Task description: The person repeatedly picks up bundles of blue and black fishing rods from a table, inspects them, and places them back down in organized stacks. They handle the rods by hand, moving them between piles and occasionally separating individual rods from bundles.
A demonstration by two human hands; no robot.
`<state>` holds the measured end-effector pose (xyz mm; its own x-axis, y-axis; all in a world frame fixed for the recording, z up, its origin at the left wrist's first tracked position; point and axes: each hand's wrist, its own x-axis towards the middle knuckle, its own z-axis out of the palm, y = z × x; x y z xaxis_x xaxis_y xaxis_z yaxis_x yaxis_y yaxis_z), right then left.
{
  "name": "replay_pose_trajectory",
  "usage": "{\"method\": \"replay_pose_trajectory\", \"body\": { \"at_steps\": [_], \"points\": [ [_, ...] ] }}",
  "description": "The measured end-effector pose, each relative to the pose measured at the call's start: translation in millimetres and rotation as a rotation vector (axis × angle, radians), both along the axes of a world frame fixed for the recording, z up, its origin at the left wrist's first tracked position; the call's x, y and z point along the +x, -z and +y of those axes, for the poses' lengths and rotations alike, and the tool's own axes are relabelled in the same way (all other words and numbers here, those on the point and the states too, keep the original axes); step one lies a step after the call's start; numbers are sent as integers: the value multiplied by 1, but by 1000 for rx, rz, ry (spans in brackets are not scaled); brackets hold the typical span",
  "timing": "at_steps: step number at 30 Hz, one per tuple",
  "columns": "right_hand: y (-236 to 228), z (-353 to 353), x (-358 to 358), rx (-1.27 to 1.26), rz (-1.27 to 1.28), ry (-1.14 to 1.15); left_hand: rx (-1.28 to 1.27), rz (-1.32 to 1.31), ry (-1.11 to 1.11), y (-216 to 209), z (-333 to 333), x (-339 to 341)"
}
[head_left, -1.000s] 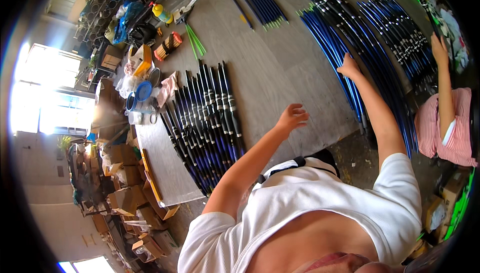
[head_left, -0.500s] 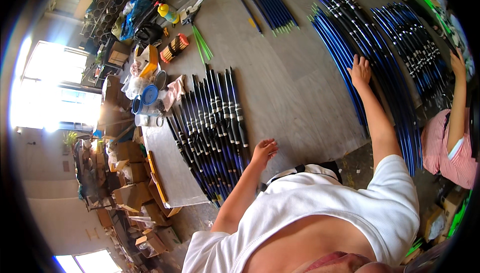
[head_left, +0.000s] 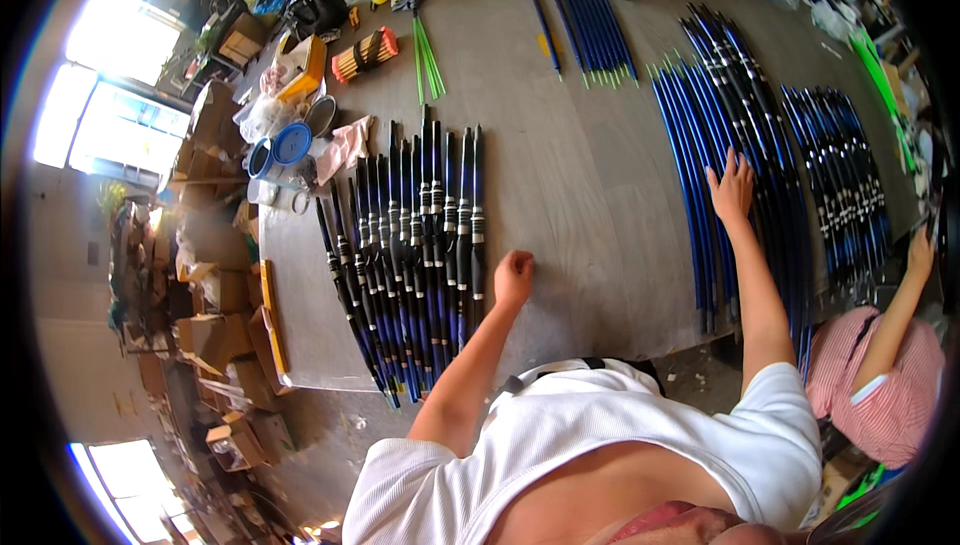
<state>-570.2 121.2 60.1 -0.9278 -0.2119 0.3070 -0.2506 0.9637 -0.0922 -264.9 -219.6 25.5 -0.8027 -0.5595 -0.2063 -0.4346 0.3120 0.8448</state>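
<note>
Hands apart: right hand (head_left: 733,190), fingers spread, now sits farther across blue rods (head_left: 690,175) at the table's (head_left: 590,165) right, black rods (head_left: 765,145) thus within reach, contact unclear; left hand (head_left: 514,278), newly curled, any contents hidden.

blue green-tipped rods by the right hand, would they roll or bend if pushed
The blue rods would probably roll, being slim and seemingly round on a flat tabletop. They look fairly stiff, lying nearly straight side by side. Their glossy finish might make them slippery.
</note>
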Motion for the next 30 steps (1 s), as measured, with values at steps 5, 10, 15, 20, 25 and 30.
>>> {"method": "replay_pose_trajectory", "body": {
  "at_steps": [5, 10, 15, 20, 25, 30],
  "points": [
    [-10, -83, -43, -223, -2, -205, -637, 188, 63, -5, -27, -29],
    [-15, -189, -109, -202, -162, -219, -711, 172, 87, 1, -32, -41],
    [-12, -289, -182, -54, -239, -137, -675, 101, 103, -2, -35, -41],
    [-8, -351, -232, 30, -423, 149, -643, 51, 138, 1, -37, -42],
    [-3, -369, -251, 81, -554, 310, -648, -21, 147, 4, -37, -42],
    [1, -369, -262, 76, -463, 272, -659, -24, 173, -2, -39, -46]
  ]
}}
